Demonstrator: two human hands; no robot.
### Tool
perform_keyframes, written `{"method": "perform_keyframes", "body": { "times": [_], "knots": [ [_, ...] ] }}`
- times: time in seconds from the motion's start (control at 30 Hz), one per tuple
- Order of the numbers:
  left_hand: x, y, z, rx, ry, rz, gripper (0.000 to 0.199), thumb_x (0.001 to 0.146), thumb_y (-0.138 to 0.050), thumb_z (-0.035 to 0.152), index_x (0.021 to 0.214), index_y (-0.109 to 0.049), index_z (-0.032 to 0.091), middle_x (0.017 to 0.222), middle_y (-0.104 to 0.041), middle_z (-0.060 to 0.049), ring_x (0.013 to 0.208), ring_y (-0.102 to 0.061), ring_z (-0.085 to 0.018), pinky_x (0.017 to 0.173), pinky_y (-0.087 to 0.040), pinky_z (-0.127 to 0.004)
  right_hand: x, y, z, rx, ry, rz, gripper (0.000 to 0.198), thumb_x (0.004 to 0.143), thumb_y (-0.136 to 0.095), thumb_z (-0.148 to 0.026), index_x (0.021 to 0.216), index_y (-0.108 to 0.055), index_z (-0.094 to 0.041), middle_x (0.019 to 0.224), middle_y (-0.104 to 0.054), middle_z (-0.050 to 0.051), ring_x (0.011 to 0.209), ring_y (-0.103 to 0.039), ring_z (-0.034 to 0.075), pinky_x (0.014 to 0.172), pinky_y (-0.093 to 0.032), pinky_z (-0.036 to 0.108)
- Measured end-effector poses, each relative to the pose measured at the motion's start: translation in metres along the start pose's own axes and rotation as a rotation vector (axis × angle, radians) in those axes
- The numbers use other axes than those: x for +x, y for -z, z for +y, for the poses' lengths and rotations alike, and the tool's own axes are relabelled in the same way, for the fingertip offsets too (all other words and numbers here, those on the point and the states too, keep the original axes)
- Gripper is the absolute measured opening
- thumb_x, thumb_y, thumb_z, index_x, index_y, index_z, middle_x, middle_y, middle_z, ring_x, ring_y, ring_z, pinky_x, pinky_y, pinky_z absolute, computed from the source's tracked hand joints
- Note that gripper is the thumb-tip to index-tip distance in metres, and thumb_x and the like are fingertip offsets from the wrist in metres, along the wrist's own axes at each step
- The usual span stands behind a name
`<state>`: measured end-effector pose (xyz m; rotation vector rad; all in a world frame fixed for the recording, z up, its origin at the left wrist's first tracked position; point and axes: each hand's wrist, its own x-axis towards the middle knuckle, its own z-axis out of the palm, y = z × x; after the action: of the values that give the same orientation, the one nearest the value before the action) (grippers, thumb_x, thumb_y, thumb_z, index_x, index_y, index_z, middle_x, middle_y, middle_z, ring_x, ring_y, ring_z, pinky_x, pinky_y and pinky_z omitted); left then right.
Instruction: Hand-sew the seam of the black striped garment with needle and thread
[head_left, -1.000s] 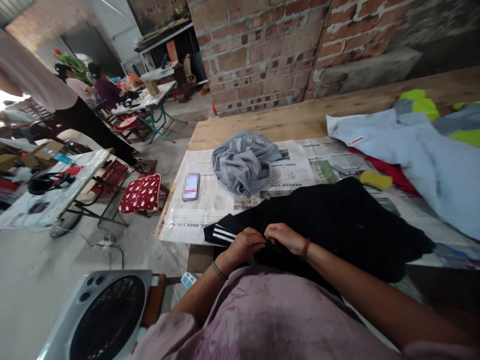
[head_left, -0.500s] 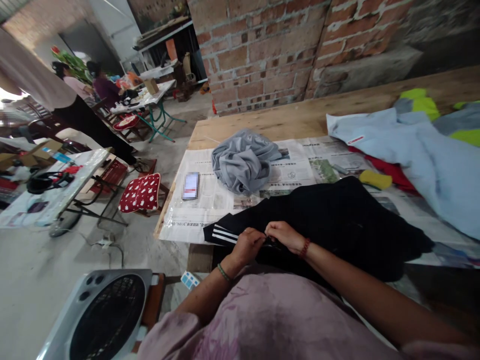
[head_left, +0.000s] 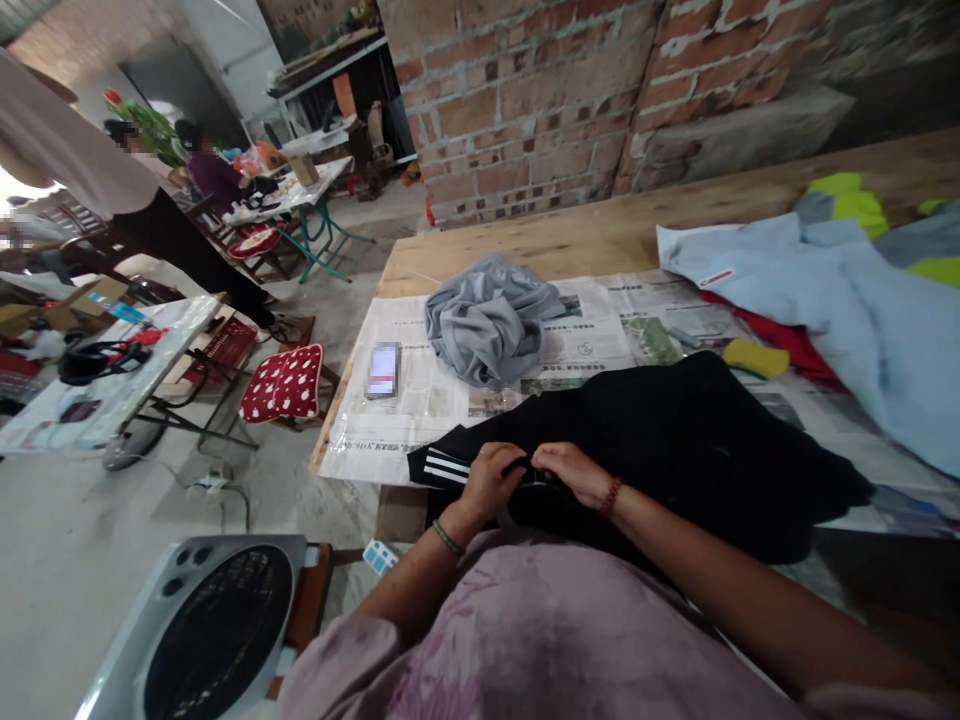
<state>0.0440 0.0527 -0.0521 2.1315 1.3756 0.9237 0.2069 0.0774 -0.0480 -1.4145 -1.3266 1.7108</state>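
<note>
A black garment (head_left: pixel 675 440) with three white stripes near its left end lies along the front edge of the table. My left hand (head_left: pixel 491 478) is closed on its fabric just right of the stripes, fingers curled. Close beside it, my right hand (head_left: pixel 566 468) pinches the same garment; the two hands are a small gap apart. What exactly lies between the fingertips is too small and dark to make out. A crumpled grey cloth (head_left: pixel 487 325) rests behind the garment on newspaper (head_left: pixel 585 345).
A phone (head_left: pixel 383 370) lies near the table's left edge. To the right are a yellow sponge-like piece (head_left: pixel 756 358) and a light blue garment (head_left: pixel 817 290). On the left stand a fan (head_left: pixel 217 630), a stool with a red cushion (head_left: pixel 281 385) and a standing person (head_left: pixel 172 240).
My left hand has shifted slightly left and up, its fingers a little more raised. My right hand stays almost in place. The view has moved a little.
</note>
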Motion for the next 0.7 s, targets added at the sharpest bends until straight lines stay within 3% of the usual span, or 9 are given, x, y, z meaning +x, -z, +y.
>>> {"method": "perform_keyframes", "body": {
  "times": [0.07, 0.13, 0.33, 0.6, 0.7],
  "knots": [
    [-0.006, 0.007, 0.002, 0.039, -0.007, 0.106, 0.017, 0.077, -0.057, 0.018, 0.092, -0.064, 0.018, 0.093, -0.061, -0.007, 0.090, -0.054, -0.017, 0.081, -0.046, -0.032, 0.000, 0.001, 0.000, 0.005, -0.002, 0.001, 0.011, 0.060, -0.050, -0.025, 0.051, -0.051, -0.017, 0.050, -0.047, -0.003, 0.052, -0.040, 0.009, 0.053, -0.031, 0.022],
    [-0.013, 0.012, 0.005, 0.030, -0.012, 0.116, 0.013, 0.080, -0.055, 0.022, 0.088, -0.065, 0.018, 0.085, -0.061, -0.006, 0.083, -0.055, -0.016, 0.076, -0.047, -0.030, 0.001, 0.001, 0.001, 0.005, -0.006, -0.001, 0.012, 0.060, -0.050, -0.025, 0.051, -0.050, -0.017, 0.050, -0.047, -0.003, 0.052, -0.039, 0.009, 0.053, -0.031, 0.022],
    [-0.021, 0.009, 0.007, -0.037, -0.048, -0.071, 0.017, 0.073, -0.065, 0.029, 0.085, -0.068, 0.017, 0.082, -0.064, -0.007, 0.078, -0.056, -0.017, 0.072, -0.046, -0.029, 0.000, 0.000, 0.003, -0.006, -0.012, -0.014, 0.015, 0.060, -0.050, -0.028, 0.049, -0.047, -0.018, 0.048, -0.043, -0.004, 0.051, -0.037, 0.009, 0.052, -0.030, 0.023],
    [-0.010, 0.004, 0.008, -0.273, 0.207, -0.234, 0.013, 0.077, -0.057, 0.020, 0.071, -0.069, 0.015, 0.069, -0.062, -0.002, 0.068, -0.057, -0.012, 0.064, -0.045, -0.021, -0.002, -0.002, 0.000, -0.011, -0.011, 0.015, 0.015, 0.061, -0.050, -0.026, 0.048, -0.046, -0.018, 0.047, -0.044, -0.003, 0.050, -0.038, 0.010, 0.051, -0.030, 0.023],
    [-0.010, 0.006, 0.009, -0.303, 0.229, -0.252, 0.014, 0.074, -0.056, 0.013, 0.069, -0.068, 0.015, 0.069, -0.061, -0.002, 0.068, -0.057, -0.011, 0.065, -0.044, -0.021, -0.002, -0.004, -0.001, -0.011, -0.017, 0.027, 0.015, 0.061, -0.050, -0.027, 0.049, -0.047, -0.018, 0.047, -0.044, -0.003, 0.050, -0.038, 0.010, 0.051, -0.030, 0.023]
  ]
}}
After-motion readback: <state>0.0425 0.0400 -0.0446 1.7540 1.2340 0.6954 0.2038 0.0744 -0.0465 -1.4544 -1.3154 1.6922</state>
